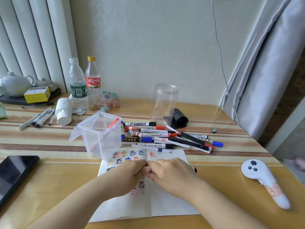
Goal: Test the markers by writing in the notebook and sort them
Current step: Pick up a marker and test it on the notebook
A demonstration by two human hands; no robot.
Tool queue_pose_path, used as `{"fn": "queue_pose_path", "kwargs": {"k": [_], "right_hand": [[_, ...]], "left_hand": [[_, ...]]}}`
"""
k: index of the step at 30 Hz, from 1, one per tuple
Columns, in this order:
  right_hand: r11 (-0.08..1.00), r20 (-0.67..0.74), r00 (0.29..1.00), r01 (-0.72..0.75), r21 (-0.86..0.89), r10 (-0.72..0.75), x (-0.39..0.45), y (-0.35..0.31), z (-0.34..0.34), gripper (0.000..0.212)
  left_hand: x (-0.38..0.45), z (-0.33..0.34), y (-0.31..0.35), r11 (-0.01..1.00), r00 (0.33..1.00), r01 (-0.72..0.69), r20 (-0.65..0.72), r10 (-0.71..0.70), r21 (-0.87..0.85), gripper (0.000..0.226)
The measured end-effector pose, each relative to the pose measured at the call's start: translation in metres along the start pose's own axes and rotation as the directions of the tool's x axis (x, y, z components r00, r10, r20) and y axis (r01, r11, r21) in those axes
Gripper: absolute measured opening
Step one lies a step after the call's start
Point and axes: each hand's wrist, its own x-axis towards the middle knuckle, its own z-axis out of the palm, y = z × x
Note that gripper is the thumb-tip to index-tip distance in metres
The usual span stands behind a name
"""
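Observation:
An open notebook (165,205) lies at the front of the table, with coloured test characters written on its pages. Over it, my left hand (132,172) and my right hand (170,176) meet knuckle to knuckle, both with fingers curled. They grip one marker between them; only its black end (194,169) shows past my right hand. A pile of several markers (165,138) lies just behind the notebook. A clear square box (102,138) with its lid hanging open stands to the left of the pile, with a red marker (112,124) leaning in it.
A clear round jar (165,100) and a black roll (180,120) stand behind the pile. Three more markers (41,118), a tissue roll (63,111) and two bottles (85,85) are at the back left. A phone (13,174) lies front left, a white controller (262,177) front right.

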Motion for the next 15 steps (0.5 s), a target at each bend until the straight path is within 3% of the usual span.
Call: {"fn": "queue_pose_path", "kwargs": {"k": [6,10,12,15], "right_hand": [[0.997,0.021,0.998,-0.064,0.034,0.064,0.002,-0.005,0.001,0.039],[0.961,0.219,0.973,-0.132,0.242,0.078,0.009,-0.007,-0.016,0.047],[0.944,0.288,0.955,-0.161,0.287,0.076,0.008,-0.002,-0.019,0.04],[0.988,0.274,0.962,-0.055,0.145,0.013,0.007,-0.004,-0.017,0.015]], "left_hand": [[-0.001,-0.001,-0.002,0.999,1.0,0.012,0.019,-0.012,0.039,0.028],[-0.002,-0.001,-0.003,0.998,1.0,0.024,0.016,-0.025,0.051,0.029],[-0.003,-0.004,-0.007,0.997,0.997,0.069,0.023,-0.07,0.042,0.025],[-0.002,-0.007,-0.011,0.994,0.996,0.083,0.038,-0.086,0.069,0.016]]}}
